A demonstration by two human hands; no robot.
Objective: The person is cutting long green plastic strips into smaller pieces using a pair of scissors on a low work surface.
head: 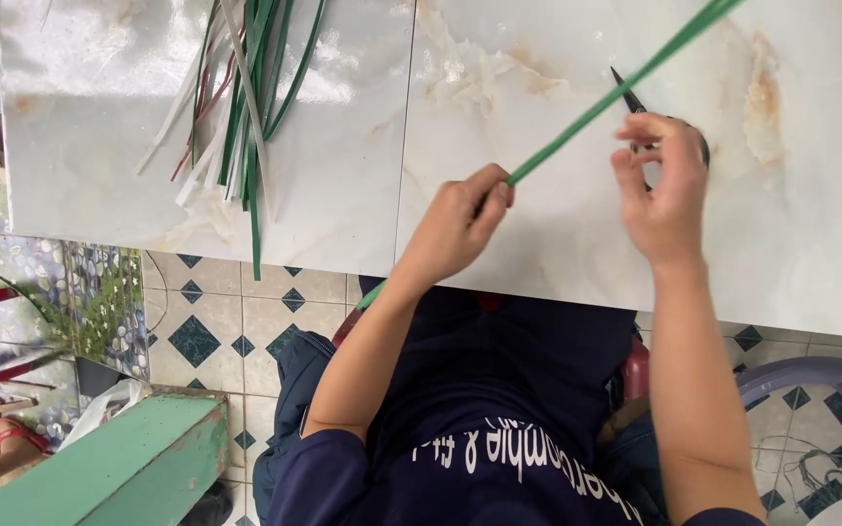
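My left hand (460,226) is pinched shut on a long green strip (608,101) that runs up and to the right across the marble-patterned table (343,195) and out of the top edge. My right hand (663,185) grips a pair of dark scissors (628,90), whose pointed blades lie right against the strip. The strip's lower end passes under my left wrist toward my lap.
A loose bundle of green, white and reddish strips (236,97) lies on the table at the upper left, one end hanging over the near edge. A green bench (119,458) stands on the tiled floor at the lower left, a purple plastic chair (811,380) at the right.
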